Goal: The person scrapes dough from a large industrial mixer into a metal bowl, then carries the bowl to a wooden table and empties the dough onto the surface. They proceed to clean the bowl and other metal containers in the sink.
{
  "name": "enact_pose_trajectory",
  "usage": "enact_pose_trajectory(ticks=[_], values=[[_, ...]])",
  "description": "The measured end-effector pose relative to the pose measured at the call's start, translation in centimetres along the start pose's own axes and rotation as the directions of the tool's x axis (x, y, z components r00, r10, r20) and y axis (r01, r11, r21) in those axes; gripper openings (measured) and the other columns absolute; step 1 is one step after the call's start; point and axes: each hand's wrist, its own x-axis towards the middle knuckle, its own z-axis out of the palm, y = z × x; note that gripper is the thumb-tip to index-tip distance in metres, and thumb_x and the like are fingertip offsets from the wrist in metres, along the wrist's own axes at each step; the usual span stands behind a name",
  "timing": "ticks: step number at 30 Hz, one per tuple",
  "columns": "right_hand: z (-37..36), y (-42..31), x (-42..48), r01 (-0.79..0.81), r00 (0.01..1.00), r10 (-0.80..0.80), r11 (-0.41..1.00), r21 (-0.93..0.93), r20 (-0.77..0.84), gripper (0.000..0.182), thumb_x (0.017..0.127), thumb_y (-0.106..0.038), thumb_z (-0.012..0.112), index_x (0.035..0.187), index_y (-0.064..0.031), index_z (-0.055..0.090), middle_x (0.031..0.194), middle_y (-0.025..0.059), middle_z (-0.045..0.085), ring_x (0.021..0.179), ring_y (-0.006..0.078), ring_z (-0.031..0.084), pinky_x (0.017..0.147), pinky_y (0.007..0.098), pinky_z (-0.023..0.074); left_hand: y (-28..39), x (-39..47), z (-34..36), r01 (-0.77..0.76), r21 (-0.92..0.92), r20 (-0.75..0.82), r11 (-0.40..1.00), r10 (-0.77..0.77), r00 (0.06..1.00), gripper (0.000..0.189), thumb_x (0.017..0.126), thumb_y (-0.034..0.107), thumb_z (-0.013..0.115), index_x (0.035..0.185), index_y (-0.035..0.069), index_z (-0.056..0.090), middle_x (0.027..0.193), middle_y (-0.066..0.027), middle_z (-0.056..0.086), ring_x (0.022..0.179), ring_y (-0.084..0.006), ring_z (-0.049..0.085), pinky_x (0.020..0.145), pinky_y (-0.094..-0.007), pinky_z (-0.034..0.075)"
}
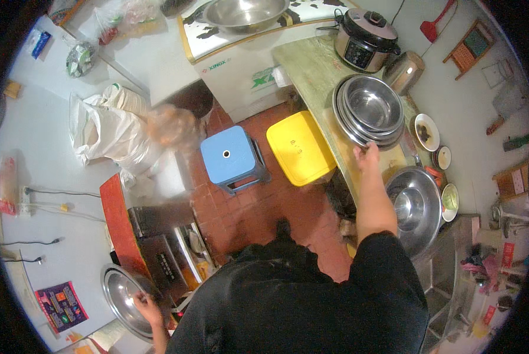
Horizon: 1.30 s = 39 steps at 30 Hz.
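Note:
At the lower left, my left hand is on a wide stainless steel bowl, its fingers reaching over the bowl's inner side; the rim partly hides the grip. Out to the right, my right hand pinches the near rim of a stack of stainless steel bowls nested in one another on the green counter. A larger steel basin lies beside my right forearm. Small bowls holding food, one of them white, stand along the wall behind the stack.
An electric pressure cooker and a steel container stand beyond the stack. A blue stool and a yellow-topped stool or bin are on the red tiled floor. White bags lie left; a sink is at lower right.

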Motion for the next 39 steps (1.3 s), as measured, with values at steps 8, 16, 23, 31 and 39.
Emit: enact_pose_trajectory(ticks=[8,16,23,31,39], values=[[-1.6,-0.9,-0.2,0.048,0.999,-0.048,0.998,0.042,0.019,0.018,0.088,-0.009,0.047,0.100,0.0043,0.052,0.096,0.0124,0.057,0.085,0.0220,0.059,0.075,0.0284,0.0549,-6.2,-4.0,1.4,0.013,0.065,0.035,0.998,-0.016,0.999,0.022,0.087,0.008,0.054,0.107,0.002,0.049,0.090,-0.0091,0.058,0.080,-0.0181,0.056,0.074,-0.0301,0.046],[-3.3,-0.4,-1.4,0.094,0.991,-0.097,0.995,0.036,0.089,0.016,0.089,-0.010,0.049,0.096,0.0037,0.051,0.096,0.0102,0.055,0.091,0.0217,0.055,0.082,0.0269,0.0534,-2.9,-4.6,4.9,-0.037,0.121,0.106,0.992,0.024,0.994,0.019,0.087,0.011,0.053,0.104,0.004,0.050,0.083,-0.0111,0.057,0.073,-0.0154,0.056,0.068,-0.0301,0.045],[-1.6,4.7,-8.5,-0.053,0.985,0.082,0.982,-0.182,0.155,0.039,0.092,-0.033,0.049,0.109,0.0022,0.053,0.094,0.0131,0.062,0.080,0.0202,0.060,0.073,0.0301,0.0501,-13.2,-4.0,8.0,-0.019,-0.132,0.301,0.991,0.059,0.952,0.011,0.089,0.009,0.053,0.099,0.005,0.050,0.077,-0.0017,0.048,0.068,-0.0123,0.046,0.065,-0.0279,0.041],[-18.0,9.5,-20.6,0.034,0.977,0.005,0.983,0.178,-0.214,0.062,0.085,-0.053,0.056,0.126,-0.0092,0.043,0.116,0.0079,0.057,0.099,0.0210,0.061,0.076,0.0301,0.0489,-0.9,6.5,10.9,-0.044,-0.315,0.614,0.948,0.239,0.752,0.012,0.090,0.005,0.052,0.101,0.006,0.049,0.074,0.0014,0.047,0.061,-0.0084,0.044,0.055,-0.0232,0.038],[-28.3,6.0,-22.9,0.297,0.913,-0.108,0.837,0.459,-0.393,0.033,0.084,-0.030,0.064,0.106,-0.0089,0.053,0.093,0.0068,0.061,0.080,0.0180,0.062,0.063,0.0259,0.0507,9.0,8.9,12.5,-0.155,-0.242,0.681,0.958,0.282,0.676,0.014,0.090,0.008,0.051,0.104,0.006,0.048,0.078,0.0009,0.049,0.066,-0.0079,0.046,0.058,-0.0222,0.040]])
